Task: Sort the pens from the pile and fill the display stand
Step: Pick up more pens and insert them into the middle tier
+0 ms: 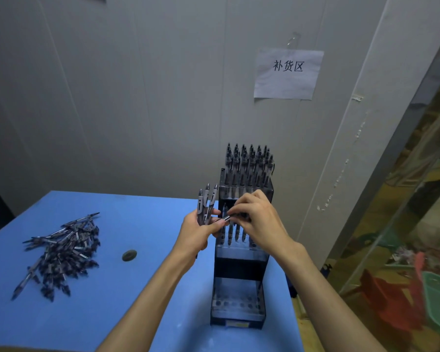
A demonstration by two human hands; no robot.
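A bunch of dark, clear-barrelled plastic pens (206,204) is gripped upright by the left hand (200,231). One slim silver-tipped pen (226,219) is pinched by the right hand (258,219), just before the tiered black display stand (239,273).

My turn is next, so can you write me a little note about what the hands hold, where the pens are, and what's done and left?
Left hand: grips a bunch of pens, tips up.
Right hand: pinches one pen over the stand's middle tier.
Display stand: top tier full, middle tier partly filled, bottom tier has no pens.
Pile: many pens on the blue table, left of the stand.
Left: finish the middle tier, fill the bottom tier.
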